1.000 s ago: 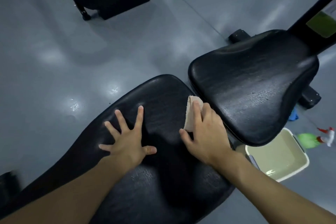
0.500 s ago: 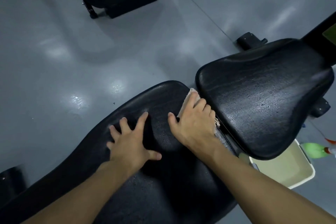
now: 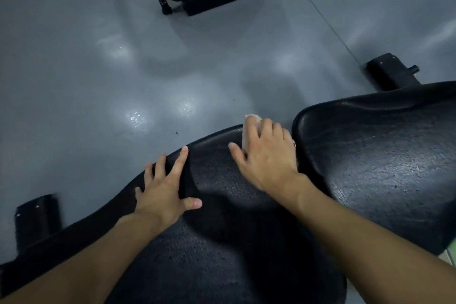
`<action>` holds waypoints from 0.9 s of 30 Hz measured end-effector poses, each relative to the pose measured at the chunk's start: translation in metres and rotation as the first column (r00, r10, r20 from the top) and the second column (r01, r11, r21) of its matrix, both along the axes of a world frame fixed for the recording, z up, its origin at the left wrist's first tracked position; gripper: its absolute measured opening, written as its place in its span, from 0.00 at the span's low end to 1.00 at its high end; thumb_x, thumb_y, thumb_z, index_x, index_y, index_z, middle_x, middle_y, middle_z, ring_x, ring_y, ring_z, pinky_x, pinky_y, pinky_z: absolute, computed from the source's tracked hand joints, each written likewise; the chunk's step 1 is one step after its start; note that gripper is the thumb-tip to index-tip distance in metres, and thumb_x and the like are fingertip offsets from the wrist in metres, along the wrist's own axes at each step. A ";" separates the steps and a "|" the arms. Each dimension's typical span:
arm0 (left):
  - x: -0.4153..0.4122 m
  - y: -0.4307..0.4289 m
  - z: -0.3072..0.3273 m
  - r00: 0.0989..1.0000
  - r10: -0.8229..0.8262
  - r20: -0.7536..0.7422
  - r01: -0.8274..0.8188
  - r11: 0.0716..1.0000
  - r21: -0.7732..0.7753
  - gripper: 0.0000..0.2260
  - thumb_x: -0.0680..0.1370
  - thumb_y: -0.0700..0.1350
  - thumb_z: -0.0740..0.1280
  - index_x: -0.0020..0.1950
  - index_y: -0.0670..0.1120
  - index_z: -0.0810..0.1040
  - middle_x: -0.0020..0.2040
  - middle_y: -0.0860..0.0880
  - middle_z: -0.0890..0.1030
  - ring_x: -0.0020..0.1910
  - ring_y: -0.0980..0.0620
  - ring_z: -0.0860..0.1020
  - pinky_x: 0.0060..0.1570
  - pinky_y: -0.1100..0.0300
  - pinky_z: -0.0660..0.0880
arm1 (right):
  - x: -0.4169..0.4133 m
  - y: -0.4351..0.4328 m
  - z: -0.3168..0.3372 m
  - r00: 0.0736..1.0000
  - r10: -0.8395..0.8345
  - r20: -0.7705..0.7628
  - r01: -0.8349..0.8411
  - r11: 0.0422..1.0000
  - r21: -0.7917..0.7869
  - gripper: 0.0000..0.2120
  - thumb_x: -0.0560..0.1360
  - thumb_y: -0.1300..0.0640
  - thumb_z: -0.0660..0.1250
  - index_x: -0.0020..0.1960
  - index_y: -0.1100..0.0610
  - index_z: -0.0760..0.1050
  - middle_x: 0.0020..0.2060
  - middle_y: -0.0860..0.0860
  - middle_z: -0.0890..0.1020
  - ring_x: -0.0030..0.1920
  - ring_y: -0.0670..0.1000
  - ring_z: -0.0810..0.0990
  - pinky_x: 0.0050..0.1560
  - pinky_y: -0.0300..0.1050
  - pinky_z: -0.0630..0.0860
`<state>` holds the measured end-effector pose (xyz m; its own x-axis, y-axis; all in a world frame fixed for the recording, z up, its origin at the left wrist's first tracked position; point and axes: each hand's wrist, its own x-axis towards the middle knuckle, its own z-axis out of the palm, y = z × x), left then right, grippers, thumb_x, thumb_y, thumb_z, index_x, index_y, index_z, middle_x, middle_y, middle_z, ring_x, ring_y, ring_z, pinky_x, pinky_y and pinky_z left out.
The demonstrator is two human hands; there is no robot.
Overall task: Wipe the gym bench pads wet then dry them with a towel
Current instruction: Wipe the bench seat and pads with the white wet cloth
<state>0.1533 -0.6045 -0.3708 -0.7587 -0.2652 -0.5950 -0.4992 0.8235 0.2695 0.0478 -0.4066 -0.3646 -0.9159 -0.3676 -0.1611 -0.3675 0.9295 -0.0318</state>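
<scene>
Head camera, looking down: my view starts at the right fingers (image 3: 249, 131), which lie close together and nearly straight over a small pale cloth (image 3: 252, 119), pressing it flat with the thumb splayed to the side. The right hand (image 3: 266, 155) pins that cloth to the far tip of the long pad (image 3: 234, 242), just beside the gap that parts it from the seat pad (image 3: 382, 168).

The left fingers (image 3: 179, 163) are spread wide and straight. The left hand (image 3: 165, 187) holds nothing and rests palm-down on the long pad's far edge, nearer me than the cloth, as a brace.

I read the step as a wiping pass along the long pad. The seat pad beyond its tip glistens with a beaded sheen, so I judge the wet wipe is in hand rather than the drying, though I cannot tell whether the cloth itself is damp.

The next move calls for steady downward pressure and a sweep back along the long pad, with the left hand lifted clear of the path. No towel shows anywhere round the long pad.
</scene>
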 end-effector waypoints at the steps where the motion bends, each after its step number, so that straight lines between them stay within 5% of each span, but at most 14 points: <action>1: 0.001 0.000 0.000 1.000 -0.002 -0.011 0.002 1.000 -0.010 0.56 0.68 0.58 0.76 0.70 0.73 0.29 0.79 0.52 0.40 0.78 0.44 0.39 0.69 0.29 0.54 | 0.001 0.007 -0.001 1.000 0.008 -0.012 -0.009 0.999 -0.034 0.33 0.79 0.37 0.47 0.73 0.59 0.62 0.56 0.60 0.76 0.54 0.60 0.76 0.56 0.56 0.73; 5: -0.003 -0.003 0.001 1.000 -0.007 -0.011 0.007 0.999 -0.035 0.56 0.66 0.61 0.77 0.72 0.71 0.32 0.79 0.51 0.44 0.78 0.43 0.43 0.68 0.29 0.58 | -0.005 -0.010 0.002 0.988 -0.152 0.008 0.152 0.988 -0.026 0.32 0.79 0.37 0.44 0.66 0.60 0.68 0.55 0.58 0.77 0.55 0.60 0.76 0.57 0.56 0.70; 12: 0.014 -0.024 -0.005 0.991 0.032 -0.133 -0.036 0.999 -0.026 0.54 0.64 0.67 0.74 0.79 0.59 0.43 0.79 0.55 0.50 0.77 0.51 0.52 0.70 0.42 0.57 | -0.011 -0.049 -0.007 0.951 0.307 0.021 -0.308 0.951 0.033 0.27 0.82 0.40 0.41 0.58 0.53 0.75 0.51 0.53 0.80 0.55 0.58 0.76 0.64 0.55 0.64; 18: 0.051 -0.073 -0.024 0.984 0.175 -0.015 -0.175 0.984 0.025 0.49 0.65 0.70 0.71 0.76 0.65 0.43 0.77 0.46 0.57 0.76 0.43 0.57 0.70 0.33 0.56 | 0.003 -0.068 -0.007 0.998 0.037 -0.042 -0.030 0.987 0.156 0.28 0.81 0.42 0.41 0.57 0.54 0.75 0.53 0.54 0.79 0.56 0.61 0.74 0.64 0.58 0.61; 24: 0.070 -0.087 -0.034 0.983 0.143 -0.115 -0.140 0.989 0.039 0.50 0.67 0.68 0.71 0.78 0.59 0.44 0.76 0.52 0.59 0.76 0.50 0.56 0.72 0.42 0.53 | 0.032 -0.121 -0.021 0.929 0.362 0.083 -0.371 0.915 0.158 0.26 0.82 0.43 0.37 0.61 0.50 0.70 0.56 0.50 0.78 0.61 0.58 0.73 0.68 0.62 0.57; 27: 0.093 -0.109 -0.039 0.983 0.166 -0.082 -0.165 0.986 0.023 0.47 0.67 0.69 0.70 0.78 0.61 0.46 0.75 0.51 0.61 0.76 0.49 0.57 0.73 0.40 0.51 | 0.016 -0.091 -0.012 0.954 0.296 0.045 -0.297 0.919 0.260 0.22 0.82 0.40 0.40 0.63 0.46 0.68 0.57 0.50 0.78 0.62 0.61 0.74 0.65 0.68 0.60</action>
